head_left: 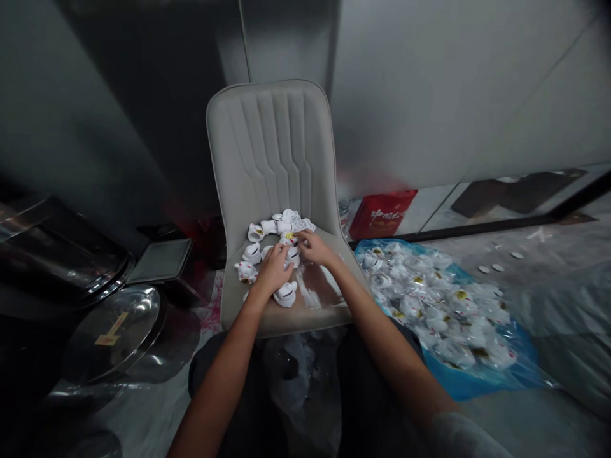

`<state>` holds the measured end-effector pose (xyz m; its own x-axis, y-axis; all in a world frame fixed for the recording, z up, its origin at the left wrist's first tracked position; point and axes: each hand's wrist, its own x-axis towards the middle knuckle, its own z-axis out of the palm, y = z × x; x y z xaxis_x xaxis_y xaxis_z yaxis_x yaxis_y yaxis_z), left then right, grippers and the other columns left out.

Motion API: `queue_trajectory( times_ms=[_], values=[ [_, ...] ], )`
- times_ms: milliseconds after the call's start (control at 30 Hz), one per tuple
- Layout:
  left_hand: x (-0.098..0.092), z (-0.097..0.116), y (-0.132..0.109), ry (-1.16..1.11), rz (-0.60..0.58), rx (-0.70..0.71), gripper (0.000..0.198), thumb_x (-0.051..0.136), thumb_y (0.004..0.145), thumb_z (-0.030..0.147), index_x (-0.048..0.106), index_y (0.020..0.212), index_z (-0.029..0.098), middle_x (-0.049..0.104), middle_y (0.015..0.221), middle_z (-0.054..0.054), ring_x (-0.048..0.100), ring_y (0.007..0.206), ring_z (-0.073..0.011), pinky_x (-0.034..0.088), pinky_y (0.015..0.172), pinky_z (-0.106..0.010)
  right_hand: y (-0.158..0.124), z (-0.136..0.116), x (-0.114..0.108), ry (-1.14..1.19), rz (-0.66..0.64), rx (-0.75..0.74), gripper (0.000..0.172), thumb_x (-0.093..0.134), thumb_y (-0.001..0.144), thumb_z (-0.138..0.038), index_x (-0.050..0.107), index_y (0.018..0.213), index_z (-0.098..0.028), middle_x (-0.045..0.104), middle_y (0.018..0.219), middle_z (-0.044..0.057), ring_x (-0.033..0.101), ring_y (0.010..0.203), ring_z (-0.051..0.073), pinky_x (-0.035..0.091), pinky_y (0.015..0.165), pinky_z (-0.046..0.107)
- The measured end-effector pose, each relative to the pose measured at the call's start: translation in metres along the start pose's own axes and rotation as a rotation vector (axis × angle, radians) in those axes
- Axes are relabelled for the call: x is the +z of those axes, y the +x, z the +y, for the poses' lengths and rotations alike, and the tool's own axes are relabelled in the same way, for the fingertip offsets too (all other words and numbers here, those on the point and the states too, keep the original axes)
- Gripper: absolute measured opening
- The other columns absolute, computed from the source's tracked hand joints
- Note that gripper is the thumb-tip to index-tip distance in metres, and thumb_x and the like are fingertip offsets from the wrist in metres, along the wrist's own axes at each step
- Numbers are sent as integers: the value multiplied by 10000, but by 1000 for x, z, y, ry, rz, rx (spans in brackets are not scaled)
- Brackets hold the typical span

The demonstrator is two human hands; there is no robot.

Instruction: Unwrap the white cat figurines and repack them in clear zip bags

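On the seat of a grey padded chair [274, 322] lie several small white cat-figurine parts. One white cat figurine [293, 256], with a dark slot and a yellow patch, is between my two hands. My left hand [275, 268] has its fingers curled over the near left side of it. From the right, my right hand [315, 248] pinches at its upper part, fingers closed. Near my left hand lie a cat head [247, 272] with red marks and a slotted white body [286, 294]. A clear plastic bag [329, 286] lies flat under my right wrist.
Right of the chair, many bagged white cat figurines [443, 305] lie on a blue plastic sheet [458, 385]. A red bag [384, 213] leans at the wall. At left stand a lidded metal pot [119, 324] and a flat-topped scale-like box [160, 261]. White discs [498, 267] lie on the floor.
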<state>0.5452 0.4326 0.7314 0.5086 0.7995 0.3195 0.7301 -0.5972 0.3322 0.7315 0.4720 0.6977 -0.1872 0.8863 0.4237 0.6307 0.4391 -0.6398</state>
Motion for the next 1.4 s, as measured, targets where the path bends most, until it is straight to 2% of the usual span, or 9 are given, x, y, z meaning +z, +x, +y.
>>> queue_trajectory(
  times_ms=[133,300,467,633,800,967,1167,1333,1400],
  values=[
    [-1,-6,10,-20,56,18,315,557,895,227,605,1202,176,592,1202,-121,579,1145,-262,465,1028,-439,16,32,-16,-225,81,153,475,421,878,-59,583,1323,-97,595,1275,171,581,1147,230,440,1023,337],
    [-3,-14,45,7,143,3,307,508,924,218,609,1212,188,612,1177,-120,585,1153,-251,464,1021,-419,17,53,-17,-493,-113,185,509,421,866,-39,570,1350,-85,600,1298,190,559,1148,264,420,1002,354],
    [6,-13,69,62,0,-78,396,521,919,238,591,1306,195,608,1251,-151,621,1110,-269,475,983,-406,12,50,-19,-586,-166,219,396,452,924,-152,620,1282,-129,591,1281,186,537,1153,284,424,971,365],
    [11,-16,64,178,-143,-198,270,486,938,302,723,989,185,612,1242,-150,668,972,-255,502,914,-384,10,45,-23,-607,-129,264,369,463,931,-178,616,1260,-114,573,1269,190,521,1154,295,433,931,365],
    [8,-14,62,190,-103,-212,352,522,917,300,646,1230,196,588,1307,-152,671,1017,-262,514,901,-367,7,42,-23,-582,-119,204,550,413,931,-137,435,1480,-163,512,1407,181,488,1183,325,426,922,412],
    [9,-13,62,189,-140,-172,474,484,931,263,527,1398,192,457,1509,-157,620,1182,-309,488,978,-414,7,41,-23,-609,-153,220,465,413,937,-147,553,1379,-155,576,1302,185,499,1166,326,423,920,408],
    [4,-9,61,220,-136,-237,482,493,934,307,524,1400,185,526,1363,-175,659,1083,-296,514,913,-386,10,44,-24,-637,-145,279,365,401,950,-137,637,1225,-101,573,1234,196,511,1152,287,410,947,354],
    [2,-6,62,189,-121,-245,252,541,921,290,687,1086,166,542,1200,-132,666,989,-234,507,925,-343,9,45,-24,-629,-73,262,509,410,949,-134,430,1456,-98,522,1350,177,512,1167,267,410,959,331],
    [2,-8,62,145,-95,-216,182,577,904,259,689,1011,163,539,1188,-120,661,978,-218,505,933,-336,8,46,-25,-630,-96,216,503,392,960,-138,443,1461,-141,512,1379,155,507,1173,263,406,968,329]
  ],
)
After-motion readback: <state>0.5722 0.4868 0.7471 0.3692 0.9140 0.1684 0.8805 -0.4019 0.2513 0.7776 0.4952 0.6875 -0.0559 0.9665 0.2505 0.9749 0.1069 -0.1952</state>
